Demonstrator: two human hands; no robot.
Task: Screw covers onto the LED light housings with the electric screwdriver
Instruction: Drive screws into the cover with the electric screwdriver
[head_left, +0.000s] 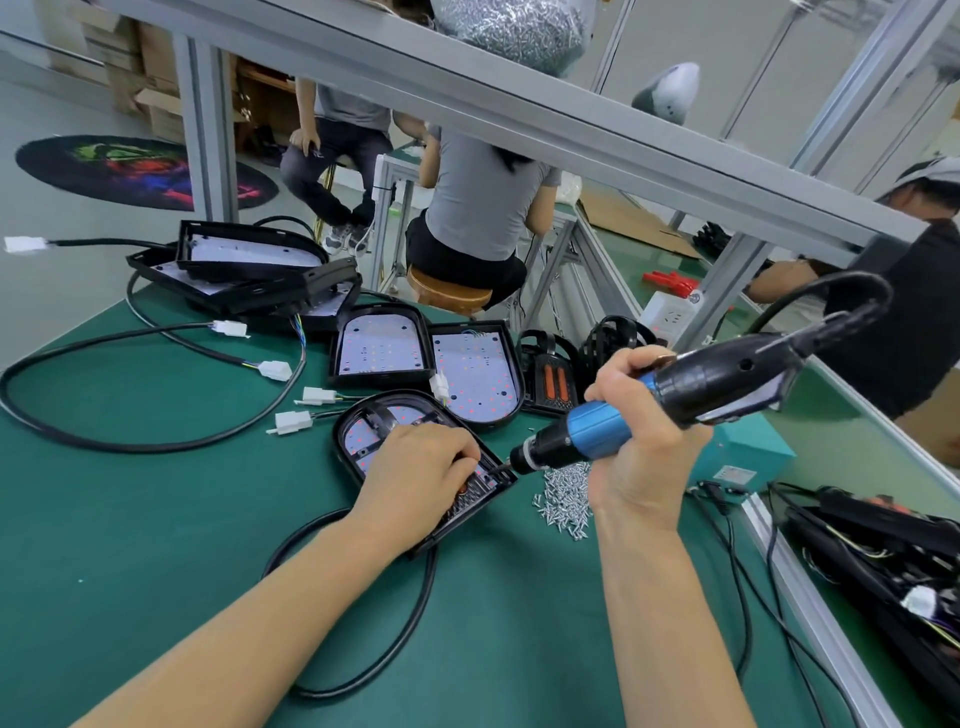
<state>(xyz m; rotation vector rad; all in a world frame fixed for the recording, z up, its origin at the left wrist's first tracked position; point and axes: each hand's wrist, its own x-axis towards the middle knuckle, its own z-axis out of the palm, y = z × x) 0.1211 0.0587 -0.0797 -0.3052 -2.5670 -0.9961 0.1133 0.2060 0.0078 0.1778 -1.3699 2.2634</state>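
Observation:
A black LED light housing (363, 426) with its cover on lies on the green mat in front of me. My left hand (415, 478) rests on top of it, fingers curled down over the cover near its right corner. My right hand (639, 436) grips the blue and black electric screwdriver (675, 400), held almost level. Its bit touches the housing's right corner, just beside my left fingertips. A pile of small silver screws (563, 499) lies under the screwdriver.
Two open housings (382, 345) (478, 374) with LED boards lie behind, more stacked at the far left (244, 270). Black covers (550, 374), cables with white connectors (293, 421), a teal box (748, 452) and a bin of wired parts (883, 561) surround me. People sit beyond the table.

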